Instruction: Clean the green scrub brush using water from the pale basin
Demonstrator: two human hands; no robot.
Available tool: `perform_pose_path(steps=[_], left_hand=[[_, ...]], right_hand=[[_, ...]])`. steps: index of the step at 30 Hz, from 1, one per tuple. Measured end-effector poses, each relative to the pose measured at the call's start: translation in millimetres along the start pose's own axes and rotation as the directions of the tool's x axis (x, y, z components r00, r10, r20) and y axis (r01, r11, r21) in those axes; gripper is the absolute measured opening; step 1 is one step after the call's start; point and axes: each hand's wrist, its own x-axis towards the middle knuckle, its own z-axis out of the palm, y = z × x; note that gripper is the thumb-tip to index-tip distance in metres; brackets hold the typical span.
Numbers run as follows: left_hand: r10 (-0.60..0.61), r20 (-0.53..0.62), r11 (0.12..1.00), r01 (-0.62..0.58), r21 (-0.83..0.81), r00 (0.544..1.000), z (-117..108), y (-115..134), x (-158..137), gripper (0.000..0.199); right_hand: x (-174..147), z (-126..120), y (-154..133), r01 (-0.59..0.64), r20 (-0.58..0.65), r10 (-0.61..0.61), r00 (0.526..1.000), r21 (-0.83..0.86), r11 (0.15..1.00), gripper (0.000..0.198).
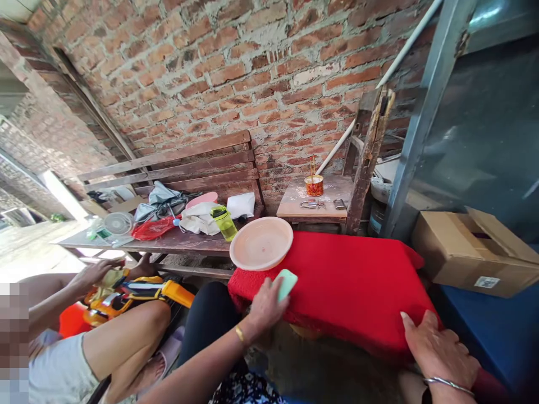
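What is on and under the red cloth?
A pale basin and the right hand rest on the red cloth; the left hand holds a green object nearby. The cloth hides its support.

We stretch our left arm diagonally from the near edge toward the middle, its left hand closed in a grip, back of the hand upward. Our right hand lies at the near right, knuckles up, thumb spread apart from the fingers.
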Motion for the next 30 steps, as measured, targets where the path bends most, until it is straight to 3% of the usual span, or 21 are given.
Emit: perform_pose_path(steps=[2,3,5,8,10,12,13,15,17,20,22,24,27,30], left_hand=[[-0.11,-0.019,0.992,0.111,0.066,0.994,-6.6,-27.4,-1.7,0.053],[-0.146,-0.012,0.986,0.146,0.078,0.989,-6.9,-29.7,-4.1,0.052],[-0.161,0.026,0.985,0.158,0.068,0.987,-0.6,-11.9,-11.8,0.054],[0.004,0.103,1.0,-0.005,0.009,0.995,19.6,49.9,-28.7,0.065],[0.238,0.169,0.971,-0.229,-0.075,0.956,32.4,89.5,-40.2,0.07],[0.377,0.203,0.924,-0.352,-0.151,0.904,39.2,110.0,-46.9,0.072],[0.392,0.205,0.917,-0.362,-0.169,0.897,39.6,110.9,-47.1,0.073],[0.31,0.178,0.946,-0.283,-0.16,0.934,34.6,95.1,-40.1,0.072],[0.132,0.114,0.986,-0.119,-0.115,0.985,23.9,64.1,-25.4,0.067],[-0.084,0.024,0.996,0.085,-0.043,0.996,5.9,20.3,-0.9,0.058],[-0.153,0.007,0.988,0.154,-0.01,0.988,-0.2,11.8,8.9,0.055],[-0.154,0.026,0.988,0.154,0.0,0.988,2.6,25.6,9.2,0.056],[0.037,0.107,0.999,-0.034,-0.03,0.994,20.8,73.9,-7.9,0.062],[0.336,0.191,0.941,-0.321,-0.109,0.922,38.8,115.1,-30.5,0.069]], right_hand=[[1.7,0.0,-1.1,-0.014,0.009,0.013,1.0,0.002,1.0,0.07],[2.5,0.2,-1.4,-0.015,0.009,0.015,1.0,-0.004,1.0,0.07],[3.4,0.9,-1.3,-0.011,0.003,0.011,1.0,-0.026,1.0,0.071],[3.0,2.4,-0.6,-0.004,-0.019,0.004,1.0,-0.045,0.999,0.07],[2.2,3.1,-0.3,0.005,-0.035,-0.006,0.999,-0.04,0.999,0.073],[1.3,3.5,-0.4,0.007,-0.046,-0.009,0.999,-0.031,0.999,0.074],[0.9,3.5,-0.7,0.006,-0.044,-0.007,0.999,-0.027,1.0,0.073],[0.2,3.3,-1.4,-0.001,-0.027,0.001,1.0,-0.021,1.0,0.071],[-0.5,3.1,-2.5,-0.006,-0.006,0.006,1.0,-0.016,1.0,0.069],[-1.5,3.9,-4.0,-0.002,-0.016,0.001,1.0,-0.021,1.0,0.066],[-1.8,5.2,-4.6,0.004,-0.036,-0.004,0.999,-0.022,1.0,0.064],[-1.7,6.9,-4.7,0.005,-0.051,-0.006,0.999,-0.017,1.0,0.062],[-1.7,8.4,-4.5,0.004,-0.074,-0.005,0.997,-0.015,1.0,0.061],[-3.2,7.4,-5.1,0.003,-0.09,-0.005,0.996,-0.024,1.0,0.059]])
